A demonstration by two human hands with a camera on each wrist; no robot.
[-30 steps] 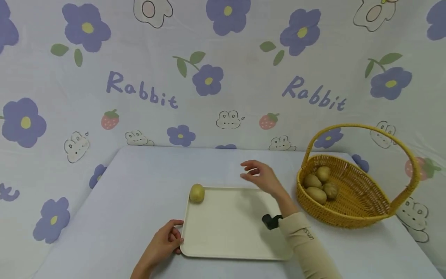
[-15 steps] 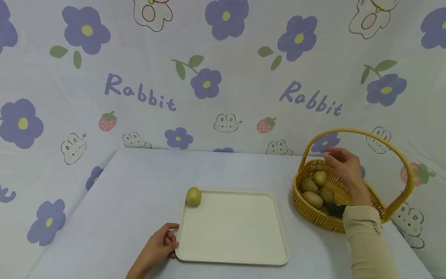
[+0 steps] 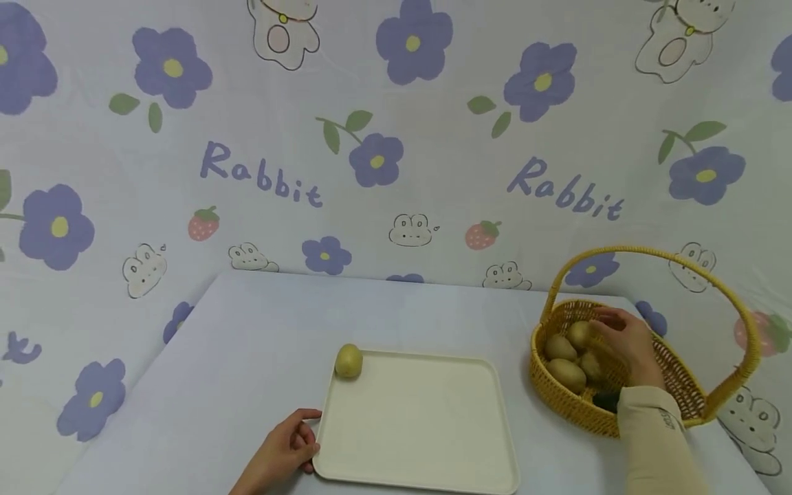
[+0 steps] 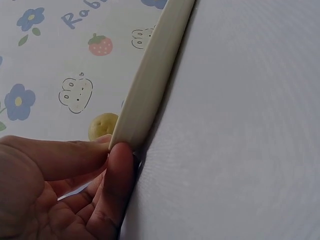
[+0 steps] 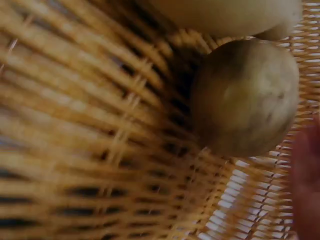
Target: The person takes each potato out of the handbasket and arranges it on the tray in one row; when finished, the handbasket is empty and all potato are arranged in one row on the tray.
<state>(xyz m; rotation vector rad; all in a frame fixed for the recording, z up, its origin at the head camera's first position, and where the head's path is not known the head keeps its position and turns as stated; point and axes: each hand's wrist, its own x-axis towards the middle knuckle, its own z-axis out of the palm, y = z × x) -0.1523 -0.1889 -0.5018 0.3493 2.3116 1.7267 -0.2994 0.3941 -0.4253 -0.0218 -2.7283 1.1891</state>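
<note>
My left hand (image 3: 278,448) pinches the left rim of a cream rectangular tray (image 3: 414,426) near its front corner. In the left wrist view, thumb and finger meet at the tray's edge (image 4: 150,80). One yellow-brown potato (image 3: 349,361) sits at the tray's back left corner. On the right, my right hand (image 3: 630,347) reaches down inside a wicker basket (image 3: 559,405), fingers bent loosely beside the rearmost potato (image 3: 579,335). The right wrist view has a potato (image 5: 245,100) close up, with part of the hand (image 5: 306,185) beside it; contact cannot be made out.
Several potatoes (image 3: 566,375) cluster in the basket's left end. Its tall arched handle (image 3: 680,258) rises over my right arm. A white cloth covers the table (image 3: 247,344), and a flower-and-rabbit patterned sheet (image 3: 346,89) hangs behind.
My right hand has moved right from above the tray to the basket, then down into it. My left hand stays at the tray's rim. The view has shifted slightly.
</note>
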